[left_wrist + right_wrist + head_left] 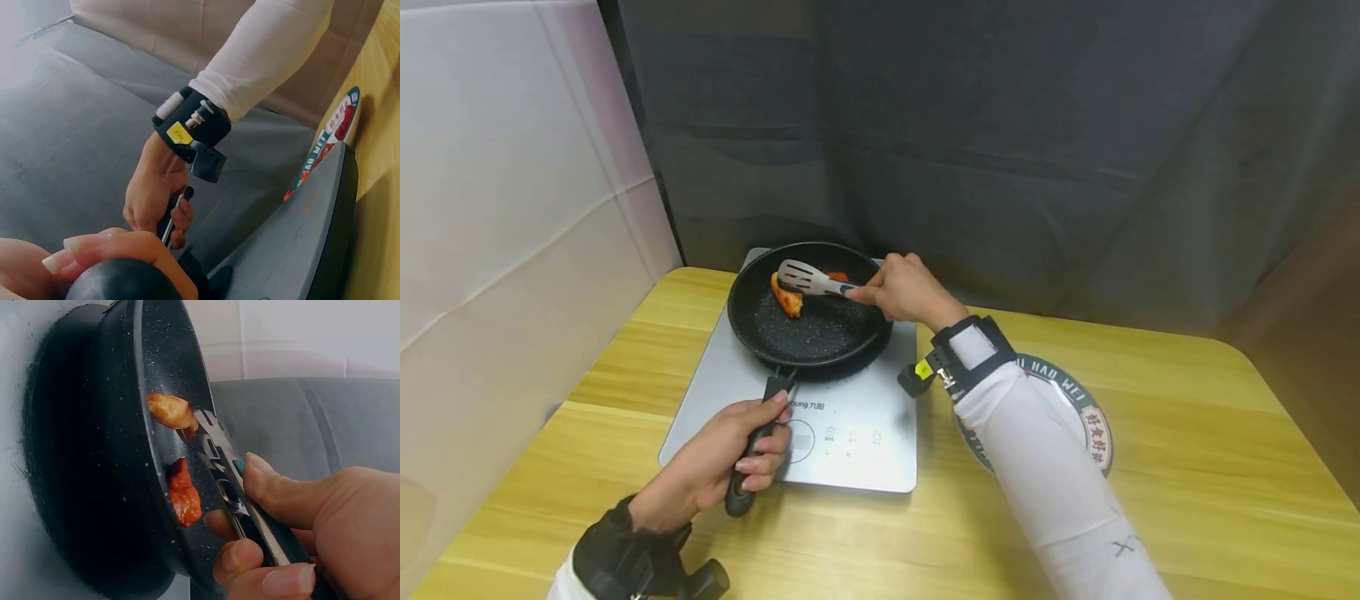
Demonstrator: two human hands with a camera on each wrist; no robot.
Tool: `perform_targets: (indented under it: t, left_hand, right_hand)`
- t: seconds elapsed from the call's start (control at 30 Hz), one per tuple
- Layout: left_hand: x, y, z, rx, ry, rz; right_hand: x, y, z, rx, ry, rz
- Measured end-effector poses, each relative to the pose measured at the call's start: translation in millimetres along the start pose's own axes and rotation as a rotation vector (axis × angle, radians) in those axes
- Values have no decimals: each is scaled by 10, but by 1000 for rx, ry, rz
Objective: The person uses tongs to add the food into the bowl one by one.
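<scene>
My left hand (726,454) grips the black handle (739,493) of a frying pan (820,342) standing on an induction cooker (872,462). Over the pan, my right hand (913,290) holds slotted metal food tongs (805,277). In the right wrist view, the tips of the tongs (219,447) are at a browned chicken piece (172,411), apparently pinching it. A second, redder chicken piece (185,500) lies in the pan beside them. The left wrist view shows the right hand (153,194) beyond the left fingers (137,247).
A round plate (1096,417) with a patterned rim sits right of the cooker, partly hidden beneath my right forearm. The wooden table (1187,467) meets a dark curtain (1000,150) behind and a pale wall (527,183) at left.
</scene>
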State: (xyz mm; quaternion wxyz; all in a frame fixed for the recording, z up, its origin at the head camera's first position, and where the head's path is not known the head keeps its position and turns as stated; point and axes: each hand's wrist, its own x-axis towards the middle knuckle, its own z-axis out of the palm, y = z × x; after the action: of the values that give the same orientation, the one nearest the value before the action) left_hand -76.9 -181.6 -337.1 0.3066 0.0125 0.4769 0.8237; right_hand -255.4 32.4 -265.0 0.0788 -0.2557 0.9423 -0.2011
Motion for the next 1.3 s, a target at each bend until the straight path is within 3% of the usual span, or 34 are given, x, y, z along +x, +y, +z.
perform_targets:
  t: [0.47,0.77,0.97,1.1,1.3]
  left_hand:
    - [9,-4,9,7,26,16]
    - [9,-5,12,12,23,10]
    - [5,-5,12,13,22,10]
    - [12,-6,10,11,14,7]
    - [24,-11,1,18,14,-3]
  right_hand:
    - [72,-1,-33,84,-63,148]
    - [55,-7,-10,-45,-37,115]
    - [39,-68,-5,-82,22,140]
    - [-7,-80,-26,-46,62,142]
    - [-150,17,-29,30,121,63]
